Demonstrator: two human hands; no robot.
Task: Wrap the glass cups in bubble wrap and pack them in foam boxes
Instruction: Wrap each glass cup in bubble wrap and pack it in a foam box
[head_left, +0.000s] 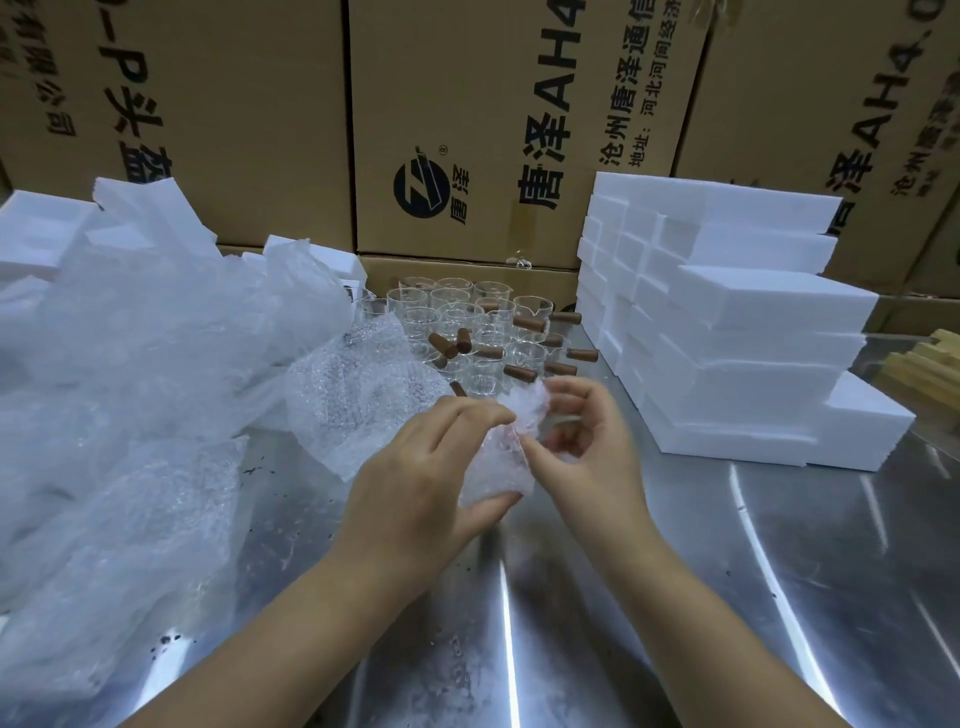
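Between my two hands is a small bundle of bubble wrap (498, 457), rolled around something I cannot make out. My left hand (415, 483) grips the bundle from the left and below. My right hand (587, 441) pinches its upper right edge with thumb and fingers. Behind the hands stand several clear glass cups (467, 317) with brown wooden handles, grouped on the metal table (727, 571). Loose bubble wrap sheets (358, 400) lie just left of the cups. A stack of white foam boxes (727, 322) rises at the right.
A big heap of clear plastic film and bubble wrap (130, 389) covers the table's left side. More white foam pieces (47, 234) sit at the far left. Large cardboard cartons (467, 130) wall off the back. Wooden pieces (924, 369) lie at the right edge.
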